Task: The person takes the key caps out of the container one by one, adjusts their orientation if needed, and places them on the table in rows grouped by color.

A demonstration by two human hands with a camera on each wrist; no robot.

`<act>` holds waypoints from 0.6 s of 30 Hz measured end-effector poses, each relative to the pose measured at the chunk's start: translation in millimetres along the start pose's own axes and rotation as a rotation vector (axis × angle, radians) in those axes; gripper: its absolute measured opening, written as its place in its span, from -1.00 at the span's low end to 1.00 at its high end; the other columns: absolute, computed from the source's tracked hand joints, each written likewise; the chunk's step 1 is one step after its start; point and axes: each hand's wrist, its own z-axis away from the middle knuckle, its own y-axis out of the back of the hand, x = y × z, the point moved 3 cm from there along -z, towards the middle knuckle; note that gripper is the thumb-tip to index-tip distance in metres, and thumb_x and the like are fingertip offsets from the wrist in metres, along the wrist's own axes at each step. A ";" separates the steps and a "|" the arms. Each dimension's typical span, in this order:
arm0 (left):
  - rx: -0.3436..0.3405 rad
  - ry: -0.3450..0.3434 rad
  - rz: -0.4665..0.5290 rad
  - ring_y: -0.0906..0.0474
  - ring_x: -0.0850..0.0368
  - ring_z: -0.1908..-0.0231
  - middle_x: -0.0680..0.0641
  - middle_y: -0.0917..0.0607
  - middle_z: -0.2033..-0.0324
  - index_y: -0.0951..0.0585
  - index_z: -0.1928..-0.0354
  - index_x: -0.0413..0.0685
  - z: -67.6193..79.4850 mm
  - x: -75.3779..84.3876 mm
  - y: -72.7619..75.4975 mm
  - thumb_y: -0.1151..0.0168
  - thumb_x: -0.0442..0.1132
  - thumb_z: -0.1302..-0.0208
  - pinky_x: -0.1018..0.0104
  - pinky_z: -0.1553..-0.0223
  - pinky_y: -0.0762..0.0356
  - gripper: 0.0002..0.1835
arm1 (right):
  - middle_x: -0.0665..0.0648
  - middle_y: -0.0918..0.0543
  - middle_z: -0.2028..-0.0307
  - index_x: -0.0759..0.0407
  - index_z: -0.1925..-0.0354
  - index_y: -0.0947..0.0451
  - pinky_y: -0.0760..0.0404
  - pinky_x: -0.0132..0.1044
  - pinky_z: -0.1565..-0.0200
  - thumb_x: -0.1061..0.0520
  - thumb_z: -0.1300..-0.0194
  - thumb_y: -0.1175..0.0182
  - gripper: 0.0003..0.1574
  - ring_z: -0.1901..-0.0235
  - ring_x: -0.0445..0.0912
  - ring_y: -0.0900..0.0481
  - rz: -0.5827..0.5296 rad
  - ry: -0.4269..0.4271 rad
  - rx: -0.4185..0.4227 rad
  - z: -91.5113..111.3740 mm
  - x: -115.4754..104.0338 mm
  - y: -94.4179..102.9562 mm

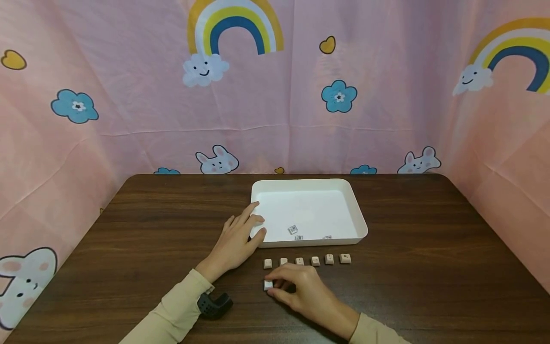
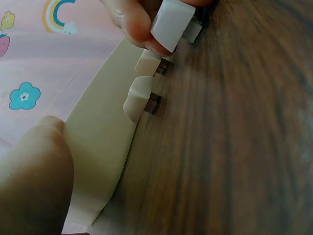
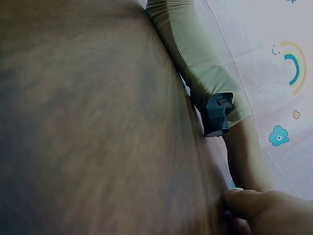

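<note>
My right hand [image 1: 302, 289] pinches a white keycap [image 1: 268, 285] between thumb and index finger, low over the table in front of a row. In the left wrist view that keycap [image 2: 172, 22] has a greyish part beneath it. Several cream keycaps [image 1: 329, 259] stand in a line along the near side of a white tray [image 1: 362, 229], and my right fingers overlap part of that line. My left hand [image 1: 234, 241] lies at the tray's left edge with its fingers spread over the rim. Brown, see-through bases [image 2: 152, 103] show under two cream keycaps in the left wrist view.
Inside the tray, a small grey printed square [image 1: 292, 229] lies near the front wall, with two more partly hidden beside that wall. A dark band [image 1: 213, 306] sits on the left wrist. The brown wooden table [image 1: 429, 267] meets a pink patterned curtain [image 1: 369, 143] behind.
</note>
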 end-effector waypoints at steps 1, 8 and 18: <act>0.000 0.000 -0.002 -0.40 -0.18 -0.40 -0.05 -0.17 -0.58 -0.57 -0.20 0.00 0.1 0.0 -0.1 -0.04 0.03 -0.56 -0.49 -0.39 -0.01 -0.63 | 0.05 -0.78 0.19 0.19 0.08 -0.72 -0.62 -0.61 0.24 0.24 -0.23 -0.45 -0.74 0.31 -0.35 -0.68 -0.001 -0.001 0.000 0.2 0.3 -0.1; 0.008 -0.008 0.001 -0.40 -0.18 -0.40 -0.05 -0.18 -0.57 -0.57 -0.19 0.01 0.2 -0.4 -0.6 -0.03 0.03 -0.57 -0.50 -0.38 -0.01 -0.63 | 0.04 -0.76 0.20 0.19 0.03 -0.70 -0.63 -0.60 0.23 0.23 -0.24 -0.45 -0.70 0.29 -0.34 -0.67 -0.018 -0.026 -0.011 1.6 2.6 -0.1; 0.007 -0.011 0.000 -0.40 -0.18 -0.39 -0.05 -0.18 -0.57 -0.56 -0.19 0.02 0.0 -0.1 -0.5 -0.03 0.04 -0.56 -0.50 -0.38 -0.01 -0.64 | 0.05 -0.75 0.19 0.19 0.01 -0.68 -0.64 -0.58 0.24 0.24 -0.24 -0.45 -0.67 0.28 -0.32 -0.68 -0.036 -0.025 -0.012 1.7 2.4 0.5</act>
